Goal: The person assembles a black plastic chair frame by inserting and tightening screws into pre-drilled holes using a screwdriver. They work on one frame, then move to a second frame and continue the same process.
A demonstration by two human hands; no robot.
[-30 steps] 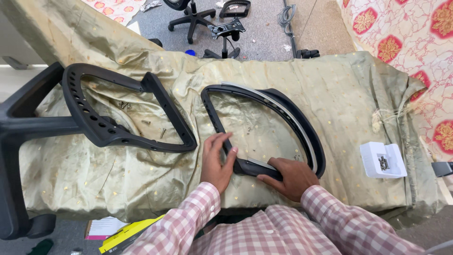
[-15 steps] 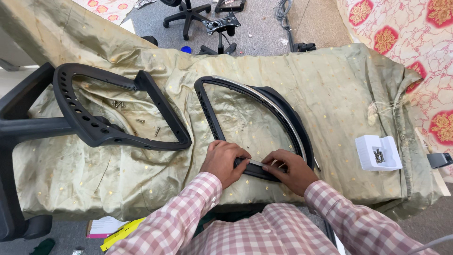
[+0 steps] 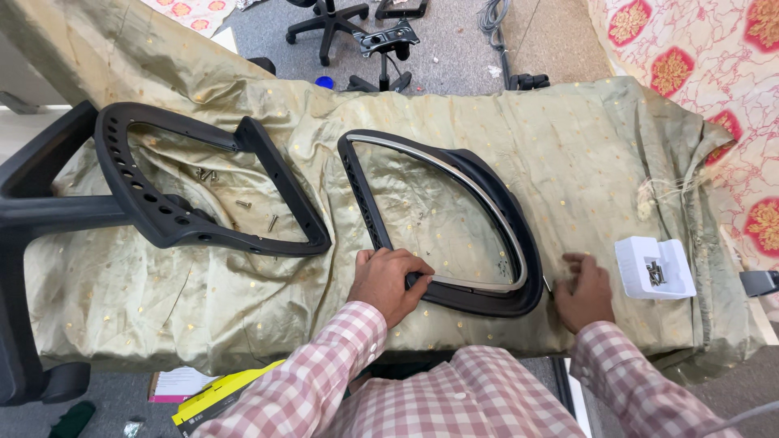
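Note:
A black curved chair frame (image 3: 487, 191) with a grey inner strip lies on the olive cloth (image 3: 568, 138) covering the table. My left hand (image 3: 388, 281) grips the frame's near left corner, fingers curled over the edge. My right hand (image 3: 583, 290) rests on the cloth just right of the frame, fingers bent down onto the fabric, touching a small thin object that is too small to make out. A small white tray (image 3: 654, 268) with screws sits right of that hand.
A larger black perforated chair frame (image 3: 182, 215) lies at the left, with loose screws (image 3: 243, 204) inside it. A black chair arm (image 3: 32, 211) juts at the far left. Chair bases (image 3: 381, 40) stand on the floor beyond the table. Yellow and pink papers (image 3: 203, 393) lie below.
My right hand has let go of the curved frame's near edge and moved right onto the cloth near the white tray. My left hand stays on the frame.

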